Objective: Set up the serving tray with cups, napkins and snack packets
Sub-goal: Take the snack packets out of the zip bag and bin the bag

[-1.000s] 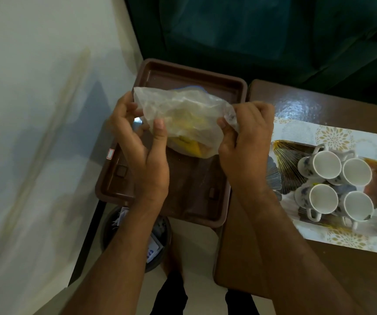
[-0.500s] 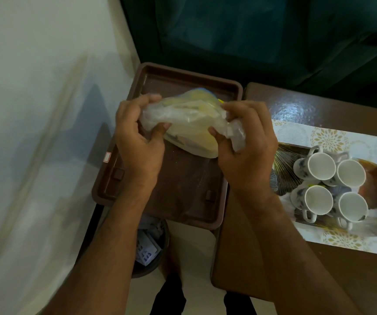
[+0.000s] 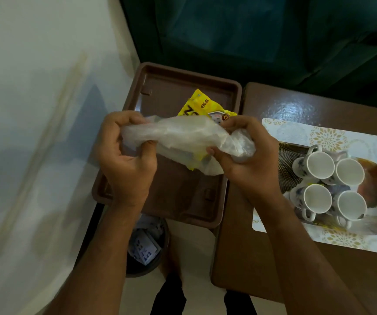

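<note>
A clear plastic bag (image 3: pixel 183 136) is stretched between my left hand (image 3: pixel 126 158) and my right hand (image 3: pixel 246 155), above the brown serving tray (image 3: pixel 178 87). A yellow snack packet (image 3: pixel 202 106) sticks out of the bag's far side, over the tray. More yellow shows through the plastic lower down. Both hands pinch the bag's edges. Several white cups (image 3: pixel 319 164) with blue patterns stand in a cluster on a patterned mat (image 3: pixel 323 137) on the wooden table at the right.
The wooden table (image 3: pixel 251 258) fills the right side, and the tray's right rim lies along its left edge. A dark waste bin (image 3: pixel 146 248) with papers stands on the floor below the tray. A white wall is on the left, dark green fabric behind.
The bag has been pulled flatter and lower between my hands, and the yellow snack packet has come out of its far side.
</note>
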### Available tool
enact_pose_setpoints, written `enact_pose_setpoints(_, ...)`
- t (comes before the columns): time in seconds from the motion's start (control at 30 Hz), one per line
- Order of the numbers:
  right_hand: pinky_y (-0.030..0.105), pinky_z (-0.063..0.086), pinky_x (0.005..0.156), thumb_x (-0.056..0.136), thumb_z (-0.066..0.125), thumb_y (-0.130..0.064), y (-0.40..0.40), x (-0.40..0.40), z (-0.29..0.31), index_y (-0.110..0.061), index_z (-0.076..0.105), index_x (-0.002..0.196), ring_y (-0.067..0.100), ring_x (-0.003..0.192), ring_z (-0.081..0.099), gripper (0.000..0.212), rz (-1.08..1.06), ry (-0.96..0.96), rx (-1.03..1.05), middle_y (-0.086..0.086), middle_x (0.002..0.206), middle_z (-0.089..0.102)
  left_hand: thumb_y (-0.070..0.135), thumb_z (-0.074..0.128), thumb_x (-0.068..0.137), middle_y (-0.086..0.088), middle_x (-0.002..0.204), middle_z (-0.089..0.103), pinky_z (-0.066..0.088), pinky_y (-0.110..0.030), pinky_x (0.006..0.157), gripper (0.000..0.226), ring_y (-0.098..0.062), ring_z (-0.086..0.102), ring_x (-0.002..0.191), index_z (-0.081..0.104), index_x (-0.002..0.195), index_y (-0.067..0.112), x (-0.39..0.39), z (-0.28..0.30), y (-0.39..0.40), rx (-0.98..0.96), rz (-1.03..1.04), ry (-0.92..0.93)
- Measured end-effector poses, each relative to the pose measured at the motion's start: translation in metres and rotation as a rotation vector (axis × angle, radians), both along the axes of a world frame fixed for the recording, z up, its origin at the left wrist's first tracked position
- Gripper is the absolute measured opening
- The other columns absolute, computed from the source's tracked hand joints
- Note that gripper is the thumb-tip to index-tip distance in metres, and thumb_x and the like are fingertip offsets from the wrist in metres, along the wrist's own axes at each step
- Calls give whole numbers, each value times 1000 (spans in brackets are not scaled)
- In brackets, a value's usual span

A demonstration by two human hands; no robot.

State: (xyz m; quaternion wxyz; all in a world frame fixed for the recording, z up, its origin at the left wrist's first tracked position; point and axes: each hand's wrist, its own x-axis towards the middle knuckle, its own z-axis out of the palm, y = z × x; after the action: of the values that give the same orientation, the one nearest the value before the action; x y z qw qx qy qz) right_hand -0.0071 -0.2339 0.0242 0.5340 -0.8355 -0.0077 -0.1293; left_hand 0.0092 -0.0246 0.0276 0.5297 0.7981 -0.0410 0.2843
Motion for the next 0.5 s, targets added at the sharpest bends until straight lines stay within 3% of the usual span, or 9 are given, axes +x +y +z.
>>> enact_pose_setpoints(0.13, 16, 52, 75, 71, 91, -1, 8, 4, 12, 1, 61, 115, 0, 95, 66, 53, -99, 2, 94, -1, 108, 66, 15, 89, 81, 4, 104, 61, 56, -29, 82, 46, -14, 64, 96, 58, 113, 4, 2, 6, 5, -108, 102, 82)
enact_pose_setpoints(0.2, 15, 54, 71, 72, 90, 0, 12, 6, 14, 0, 59, 121, 3, 97, 69, 58, -141, 52, 188, 2, 111, 68, 23, 90, 78, -3, 111, 64, 57, -32, 88, 53, -15, 66, 102, 57, 116, 8, 8, 0, 11, -204, 92, 211)
enact_pose_setpoints(0.3, 29, 62, 75, 73, 88, 0, 14, 11, 9, 0, 61, 122, 14, 100, 73, 56, -180, 144, 300, 9, 112, 71, 29, 92, 71, -8, 120, 70, 59, -44, 95, 59, -23, 71, 110, 62, 120, 15, 14, -11, 22, -393, -44, 496)
enact_pose_setpoints(0.4, 49, 63, 84, 72, 89, -8, 7, 16, -2, -2, 66, 117, 23, 99, 75, 52, -184, 275, 378, 12, 109, 75, 26, 87, 73, -6, 113, 77, 62, -39, 89, 53, -23, 75, 105, 68, 120, 8, 10, -18, 29, -380, -130, 634)
enact_pose_setpoints(0.5, 50, 62, 88, 72, 88, -9, 2, 14, -6, -3, 64, 123, 28, 105, 74, 57, -122, 399, 483, 14, 116, 75, 15, 83, 79, -9, 112, 77, 63, -46, 90, 44, -25, 76, 104, 68, 119, 4, 4, -22, 33, -332, -115, 660)
